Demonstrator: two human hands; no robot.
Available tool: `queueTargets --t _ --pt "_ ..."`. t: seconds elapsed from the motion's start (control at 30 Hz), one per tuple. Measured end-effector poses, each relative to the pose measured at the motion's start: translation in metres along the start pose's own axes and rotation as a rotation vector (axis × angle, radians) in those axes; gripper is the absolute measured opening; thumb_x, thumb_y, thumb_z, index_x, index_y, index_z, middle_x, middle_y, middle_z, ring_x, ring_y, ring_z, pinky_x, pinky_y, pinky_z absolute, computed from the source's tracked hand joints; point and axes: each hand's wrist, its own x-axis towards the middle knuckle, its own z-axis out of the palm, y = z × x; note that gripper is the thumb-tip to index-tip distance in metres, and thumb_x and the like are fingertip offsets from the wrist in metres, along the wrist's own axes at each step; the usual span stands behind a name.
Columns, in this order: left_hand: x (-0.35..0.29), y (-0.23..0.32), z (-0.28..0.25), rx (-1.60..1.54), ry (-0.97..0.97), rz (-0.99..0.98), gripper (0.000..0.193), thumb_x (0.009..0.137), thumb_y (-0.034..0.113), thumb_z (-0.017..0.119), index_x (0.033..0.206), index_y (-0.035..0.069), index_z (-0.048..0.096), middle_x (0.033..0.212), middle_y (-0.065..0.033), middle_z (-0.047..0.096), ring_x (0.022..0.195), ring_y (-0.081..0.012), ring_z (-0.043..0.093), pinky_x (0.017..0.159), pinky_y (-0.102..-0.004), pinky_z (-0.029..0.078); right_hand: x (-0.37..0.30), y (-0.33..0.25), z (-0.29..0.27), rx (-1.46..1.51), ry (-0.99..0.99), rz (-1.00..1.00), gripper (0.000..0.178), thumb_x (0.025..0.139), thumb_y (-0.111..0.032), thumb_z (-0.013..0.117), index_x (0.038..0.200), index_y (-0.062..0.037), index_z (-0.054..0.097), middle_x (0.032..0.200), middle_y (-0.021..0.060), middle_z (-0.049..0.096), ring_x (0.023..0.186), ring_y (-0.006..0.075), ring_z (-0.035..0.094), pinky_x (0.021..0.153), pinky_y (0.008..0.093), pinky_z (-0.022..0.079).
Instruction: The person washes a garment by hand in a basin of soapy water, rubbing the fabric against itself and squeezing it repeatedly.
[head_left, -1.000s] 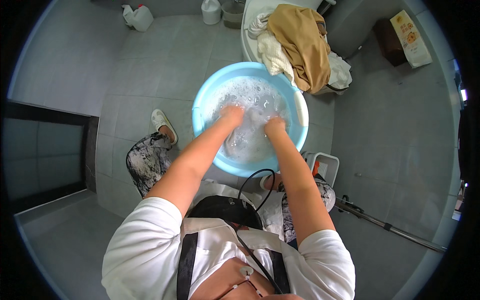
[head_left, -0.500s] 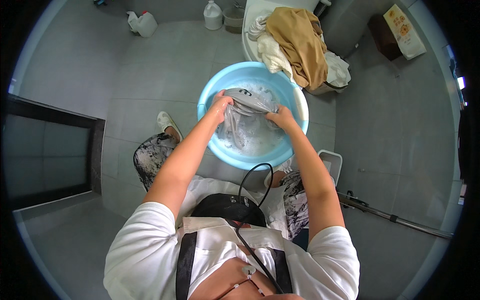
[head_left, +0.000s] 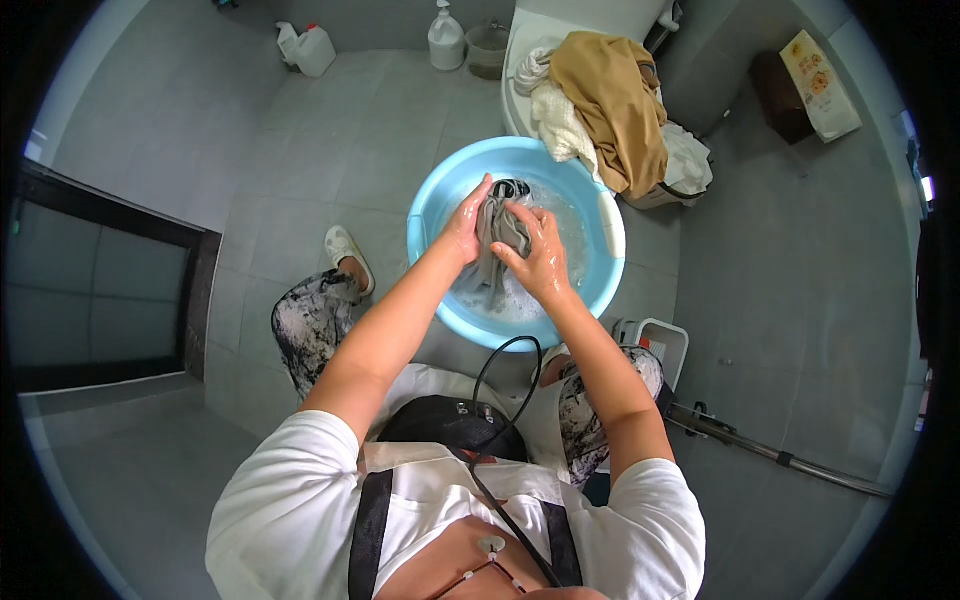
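A wet grey garment (head_left: 492, 228), bunched up and with a dark patch at its far end, is between my hands over the blue basin (head_left: 437, 300). Against its left side lies my left hand (head_left: 468, 224), thumb upward, its other fingers partly hidden by the cloth. My right hand (head_left: 541, 262) is curled over the right side, and folds show between its thumb and fingers. Both hands look wet. The garment's lower end hangs into soapy water (head_left: 512, 302) with white suds.
Beyond the basin, a brown garment (head_left: 612, 105) and a cream knit (head_left: 560, 122) are piled on the white toilet (head_left: 518, 42). A pump bottle (head_left: 446, 40) and a white jug (head_left: 312, 50) stand by the far wall. A black cable (head_left: 484, 372) loops near the basin's front rim.
The grey garment was stretched sideways between my hands; now it is bunched and hangs lengthwise. My hands have come closer together, the right one turning over the cloth. The view has shifted slightly.
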Motion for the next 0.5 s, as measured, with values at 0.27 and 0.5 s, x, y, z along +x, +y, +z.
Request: queueTargets --t 0.27,0.5 --pt "0.012 -0.028 0.001 -0.009 0.178 -0.056 0.033 0.084 0.035 0.042 0.101 0.008 0.051 0.097 -0.0077 0.056 0.086 -0.0197 0.055 0.078 -0.0340 0.043 0.005 0.006 0.024 -0.198 0.145 -0.028 0.023 0.069 -0.024 0.063 0.087 -0.0145 0.052 0.083 0.0108 0.046 0.062 0.0307 0.053 0.051 0.0384 0.044" --pt "0.017 -0.050 0.003 0.324 0.382 0.112 0.028 0.082 0.026 0.043 0.097 0.003 0.052 0.096 -0.0083 0.054 0.081 -0.0171 0.052 0.072 -0.0306 0.043 0.033 0.035 0.012 -0.110 0.140 0.355 0.030 0.080 -0.033 0.048 0.094 -0.0065 0.050 0.077 0.0232 0.057 0.075 0.0400 0.054 0.062 0.0476 0.042"
